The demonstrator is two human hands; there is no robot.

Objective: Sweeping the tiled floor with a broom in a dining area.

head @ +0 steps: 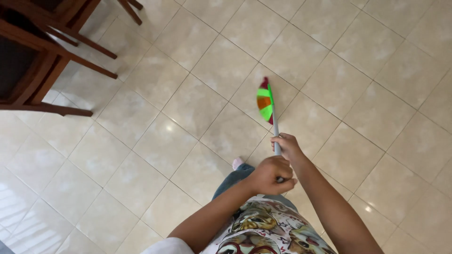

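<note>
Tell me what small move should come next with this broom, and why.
Probably draw the broom head back toward the feet: both the left hand and right hand grip the handle, and the head sits extended out on the tiled floor.

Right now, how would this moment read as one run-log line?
left hand: shut on handle | right hand: shut on handle | broom: head on tiled floor | chairs: upper left
</note>
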